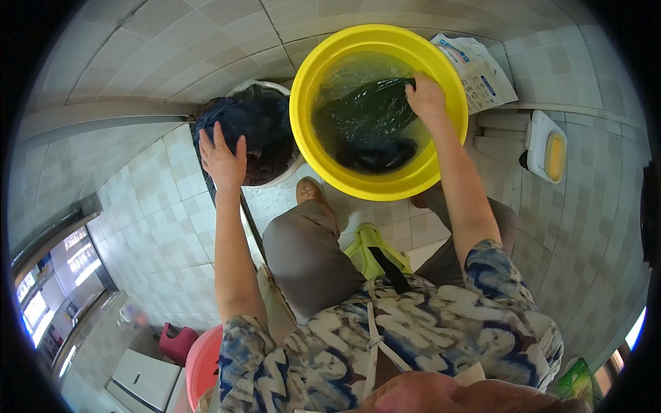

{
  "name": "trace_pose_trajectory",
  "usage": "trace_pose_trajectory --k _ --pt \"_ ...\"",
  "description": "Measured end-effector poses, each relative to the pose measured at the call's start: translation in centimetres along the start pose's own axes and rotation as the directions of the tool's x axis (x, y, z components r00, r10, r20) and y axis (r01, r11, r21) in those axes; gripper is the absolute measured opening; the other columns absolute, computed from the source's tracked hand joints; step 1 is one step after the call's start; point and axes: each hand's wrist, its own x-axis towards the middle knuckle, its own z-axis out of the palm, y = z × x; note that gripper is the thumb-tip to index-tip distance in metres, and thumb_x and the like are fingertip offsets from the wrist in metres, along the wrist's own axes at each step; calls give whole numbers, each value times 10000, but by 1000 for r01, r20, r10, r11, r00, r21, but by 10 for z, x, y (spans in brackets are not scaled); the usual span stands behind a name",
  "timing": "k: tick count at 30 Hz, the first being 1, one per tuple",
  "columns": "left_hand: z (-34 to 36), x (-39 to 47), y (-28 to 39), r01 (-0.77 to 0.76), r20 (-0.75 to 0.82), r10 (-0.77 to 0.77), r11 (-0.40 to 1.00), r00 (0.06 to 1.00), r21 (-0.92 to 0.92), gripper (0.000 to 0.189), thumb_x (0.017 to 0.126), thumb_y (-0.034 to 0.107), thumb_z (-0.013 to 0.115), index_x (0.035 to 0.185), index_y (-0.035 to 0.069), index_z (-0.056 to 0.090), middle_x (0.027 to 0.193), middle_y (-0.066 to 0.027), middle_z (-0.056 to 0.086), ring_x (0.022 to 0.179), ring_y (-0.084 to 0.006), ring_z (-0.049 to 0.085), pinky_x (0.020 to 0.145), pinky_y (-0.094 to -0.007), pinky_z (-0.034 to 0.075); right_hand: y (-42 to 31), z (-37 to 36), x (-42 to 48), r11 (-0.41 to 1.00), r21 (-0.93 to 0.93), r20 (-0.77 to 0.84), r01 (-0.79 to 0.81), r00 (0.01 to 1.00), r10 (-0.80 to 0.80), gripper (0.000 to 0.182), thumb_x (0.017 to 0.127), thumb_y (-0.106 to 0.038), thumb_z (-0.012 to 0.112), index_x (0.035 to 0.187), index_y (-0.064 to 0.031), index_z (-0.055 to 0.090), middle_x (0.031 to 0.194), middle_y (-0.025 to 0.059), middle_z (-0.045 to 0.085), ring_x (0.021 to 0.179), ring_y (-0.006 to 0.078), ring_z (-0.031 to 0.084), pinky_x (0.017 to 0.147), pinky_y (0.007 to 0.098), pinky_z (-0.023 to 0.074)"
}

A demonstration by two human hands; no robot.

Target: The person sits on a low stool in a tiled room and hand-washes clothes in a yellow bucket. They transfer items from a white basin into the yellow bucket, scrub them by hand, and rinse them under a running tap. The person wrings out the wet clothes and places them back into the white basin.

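Note:
Dark wet cloth [369,111] lies partly under water in a round yellow plastic basin [302,111]. My right hand [427,97] reaches over the basin's right side, its fingers closed on the cloth's edge, which is drawn up towards them. Left of the basin, a white tub [281,178] is heaped with dark clothes. My left hand [224,160] is spread over the dark blue fabric [248,116] on that heap and grips nothing. Whether its fingers touch the fabric I cannot tell.
A white printed bag [477,72] leans behind the basin on the right. Past it, a white holder with a yellow insert [554,155] sits by the tiled wall. A light green plastic stool [374,248] is between my legs. A pink tub [201,364] stands at lower left.

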Motion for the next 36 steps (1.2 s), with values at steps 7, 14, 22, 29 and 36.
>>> trace_pose_trajectory --k 7,14,22,29,36 --pt "-87 23 149 439 431 -84 166 898 -883 435 893 258 618 1272 70 516 1208 -64 543 1005 -152 545 820 -293 447 -10 56 -15 998 47 327 41 943 -54 550 830 -344 640 1305 -119 480 1256 258 496 1191 370 480 966 476 403" --pt "-26 -10 236 912 922 -46 -137 384 -387 651 920 553 409 1393 109 352 1358 -141 409 1200 -356 426 949 -623 332 -84 -44 -94 -61 980 177 -188 972 -157 362 894 -265 580 1083 44 578 1006 103 638 916 193 602 816 313 477" --pt "34 -6 222 593 212 577 -624 789 -509 456 963 477 357 1195 121 522 1122 -85 579 1046 -243 555 895 -341 461 -149 -88 -163 570 645 -320 508 858 -403 210 867 -225 587 843 -17 576 721 149 593 701 227 611 630 362 478" --pt "-19 2 251 799 821 156 -384 550 -462 358 943 240 500 1245 47 482 1204 -114 553 1031 -247 581 879 -438 495 -90 -23 -47 943 242 -542 230 838 -65 310 848 -368 551 811 -62 572 703 221 604 662 442 580 625 520 477" --pt "-35 -5 242 802 817 88 160 569 -576 583 933 327 506 1433 138 271 1392 -152 383 1217 -322 435 939 -481 424 -17 20 -35 997 78 -285 9 958 13 263 886 -254 546 1012 -28 592 940 245 621 913 391 603 782 470 488"
